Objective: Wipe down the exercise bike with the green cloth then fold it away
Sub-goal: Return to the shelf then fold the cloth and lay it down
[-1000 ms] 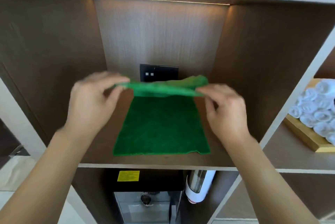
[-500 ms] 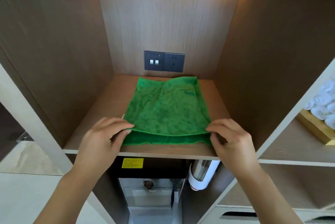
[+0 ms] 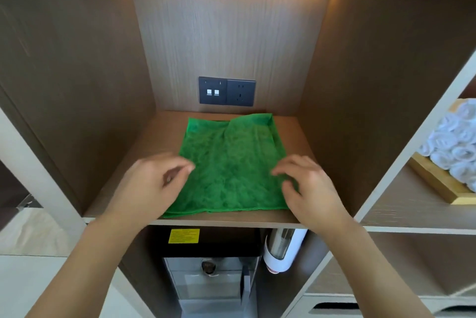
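Observation:
The green cloth (image 3: 231,166) lies folded in half, flat on the wooden shelf (image 3: 144,147) of an open cubby. Its near edge runs along the shelf's front lip. My left hand (image 3: 152,184) hovers at the cloth's left edge with loosely bent fingers and grips nothing. My right hand (image 3: 311,186) is over the cloth's right edge, fingers relaxed, with the thumb and fingertips just above or lightly touching the fabric. The exercise bike is out of view.
A black switch and socket panel (image 3: 226,91) sits on the cubby's back wall. A wooden tray (image 3: 438,186) of rolled white towels (image 3: 456,142) stands on the shelf to the right. Below are a dispenser machine (image 3: 208,268) and a cup holder (image 3: 283,248).
Both hands drew the cloth's far edge toward me, laid it on the near edge, then let go and moved up along the cloth's sides.

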`<state>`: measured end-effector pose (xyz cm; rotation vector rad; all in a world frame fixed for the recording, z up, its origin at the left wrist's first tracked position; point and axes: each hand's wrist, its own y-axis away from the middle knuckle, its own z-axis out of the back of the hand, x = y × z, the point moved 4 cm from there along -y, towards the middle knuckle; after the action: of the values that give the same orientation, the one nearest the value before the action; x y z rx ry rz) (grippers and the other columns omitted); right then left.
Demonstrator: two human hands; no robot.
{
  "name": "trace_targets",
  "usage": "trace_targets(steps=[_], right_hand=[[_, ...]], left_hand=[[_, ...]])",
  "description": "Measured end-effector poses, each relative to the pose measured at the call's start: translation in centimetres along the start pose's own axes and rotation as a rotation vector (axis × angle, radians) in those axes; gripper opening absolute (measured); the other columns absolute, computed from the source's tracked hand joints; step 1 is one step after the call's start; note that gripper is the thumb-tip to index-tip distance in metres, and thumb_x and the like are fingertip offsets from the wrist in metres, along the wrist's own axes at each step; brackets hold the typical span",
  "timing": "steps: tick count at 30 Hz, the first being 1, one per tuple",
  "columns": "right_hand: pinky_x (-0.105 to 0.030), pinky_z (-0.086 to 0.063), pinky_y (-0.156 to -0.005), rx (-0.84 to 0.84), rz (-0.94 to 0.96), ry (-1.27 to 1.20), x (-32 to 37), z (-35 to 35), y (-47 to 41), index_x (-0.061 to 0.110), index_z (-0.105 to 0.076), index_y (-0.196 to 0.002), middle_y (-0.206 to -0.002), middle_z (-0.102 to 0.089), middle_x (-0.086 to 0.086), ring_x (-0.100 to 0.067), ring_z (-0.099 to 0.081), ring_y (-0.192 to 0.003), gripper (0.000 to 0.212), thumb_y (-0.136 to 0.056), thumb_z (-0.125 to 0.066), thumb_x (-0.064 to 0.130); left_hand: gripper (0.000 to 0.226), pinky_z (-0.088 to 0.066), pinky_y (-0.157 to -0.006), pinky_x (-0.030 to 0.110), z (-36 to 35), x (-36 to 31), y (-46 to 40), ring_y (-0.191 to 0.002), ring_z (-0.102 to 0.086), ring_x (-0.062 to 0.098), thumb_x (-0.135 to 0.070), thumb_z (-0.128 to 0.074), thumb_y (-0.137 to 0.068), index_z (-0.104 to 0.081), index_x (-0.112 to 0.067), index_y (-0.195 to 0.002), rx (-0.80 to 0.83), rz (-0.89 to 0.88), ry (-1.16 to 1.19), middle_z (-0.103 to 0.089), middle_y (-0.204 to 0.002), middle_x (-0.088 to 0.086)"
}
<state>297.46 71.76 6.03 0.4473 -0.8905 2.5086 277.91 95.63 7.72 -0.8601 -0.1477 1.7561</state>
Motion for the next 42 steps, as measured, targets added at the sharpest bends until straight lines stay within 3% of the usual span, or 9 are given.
trace_targets(steps=[4, 9, 13, 19, 25, 32, 34, 36, 42], right_hand=[[-0.046, -0.026, -0.126, 0.409, -0.149, 0.191, 0.1, -4.5, -6.6, 0.022, -0.037, -0.161, -0.170, -0.029, 0.001, -0.021, -0.024, -0.158, 0.056, -0.108, -0.046, 0.039], [-0.043, -0.005, -0.130, 0.565, -0.241, 0.267, -1.3, -6.6, -5.5, 0.025, -0.010, -0.168, -0.177, 0.000, 0.004, -0.018, 0.001, -0.163, 0.074, -0.107, -0.029, 0.063], [-0.039, -0.003, -0.131, 0.547, -0.207, 0.257, 0.2, -4.6, -0.2, 0.033, -0.007, -0.168, -0.175, 0.005, 0.013, -0.011, 0.005, -0.162, 0.076, -0.104, -0.026, 0.069], [-0.050, -0.024, -0.122, 0.526, -0.207, 0.327, 2.2, -2.7, -2.7, 0.030, -0.022, -0.165, -0.175, -0.011, 0.004, -0.022, -0.019, -0.159, 0.071, -0.105, -0.040, 0.062], [-0.052, -0.040, -0.109, 0.313, -0.216, 0.356, -0.4, -5.1, -12.2, 0.016, -0.053, -0.145, -0.146, -0.047, -0.008, -0.036, -0.044, -0.137, 0.043, -0.102, -0.048, 0.014], [-0.046, -0.043, -0.108, 0.085, -0.386, 0.308, -6.7, -6.7, -12.4, 0.016, -0.065, -0.136, -0.134, -0.056, -0.010, -0.037, -0.048, -0.127, 0.053, -0.089, -0.049, -0.001], [-0.044, -0.044, -0.106, 0.044, -0.376, 0.257, -7.4, -6.9, -12.7, 0.014, -0.070, -0.129, -0.127, -0.061, -0.012, -0.039, -0.051, -0.122, 0.046, -0.090, -0.052, -0.002], [-0.041, -0.044, -0.104, 0.039, -0.362, 0.216, -7.5, -7.0, -13.0, 0.012, -0.075, -0.121, -0.121, -0.063, -0.014, -0.039, -0.052, -0.118, 0.035, -0.093, -0.057, 0.000], [-0.032, -0.044, -0.095, -0.119, -0.373, 0.088, -7.9, -6.0, -12.8, 0.009, -0.080, -0.106, -0.110, -0.067, -0.013, -0.034, -0.063, -0.106, 0.025, -0.092, -0.063, -0.002]], left_hand=[[0.054, -0.027, -0.125, 0.039, -5.6, 1.4, -7.3, -0.150, -0.037, 0.025, -0.037, -0.053, -0.106, -0.043, -0.020, -0.157, 0.350, 0.058, -0.190, -0.040, -0.163, 0.005], [0.066, -0.010, -0.130, 0.045, -8.4, 3.2, -6.7, -0.161, -0.006, 0.024, -0.057, -0.027, -0.108, -0.013, -0.030, -0.166, 0.537, 0.185, -0.350, -0.008, -0.175, 0.002], [0.071, -0.014, -0.128, 0.042, -6.5, 0.9, -2.1, -0.161, -0.010, 0.020, -0.067, -0.029, -0.103, -0.015, -0.036, -0.165, 0.526, 0.170, -0.344, -0.010, -0.174, -0.006], [0.041, -0.050, -0.103, 0.044, -4.2, 0.0, -4.3, -0.133, -0.052, 0.026, -0.044, -0.053, -0.104, -0.060, -0.025, -0.140, 0.273, 0.151, -0.304, -0.060, -0.140, 0.003], [0.060, -0.048, -0.108, 0.041, -3.7, 6.3, -11.4, -0.134, -0.055, 0.031, 0.011, -0.058, -0.080, -0.073, -0.027, -0.124, 0.240, 0.200, -0.269, -0.063, -0.140, 0.007], [0.039, -0.045, -0.088, 0.005, -5.0, 10.5, -10.6, -0.103, -0.071, 0.016, 0.015, -0.065, -0.084, -0.082, -0.012, -0.107, 0.100, 0.140, 0.071, -0.077, -0.105, -0.002], [0.035, -0.051, -0.092, 0.018, -5.4, 11.2, -10.9, -0.101, -0.071, 0.017, 0.014, -0.067, -0.086, -0.082, -0.011, -0.106, 0.120, 0.125, 0.081, -0.077, -0.105, 0.000], [0.034, -0.055, -0.092, 0.032, -5.7, 11.4, -11.2, -0.097, -0.072, 0.021, 0.013, -0.068, -0.084, -0.083, -0.013, -0.099, 0.105, 0.101, 0.071, -0.078, -0.099, 0.003], [0.065, -0.053, -0.085, 0.023, -5.3, 12.2, -11.4, -0.089, -0.070, 0.013, 0.014, -0.064, -0.086, -0.074, -0.050, -0.077, 0.035, 0.153, 0.107, -0.074, -0.092, -0.007]])
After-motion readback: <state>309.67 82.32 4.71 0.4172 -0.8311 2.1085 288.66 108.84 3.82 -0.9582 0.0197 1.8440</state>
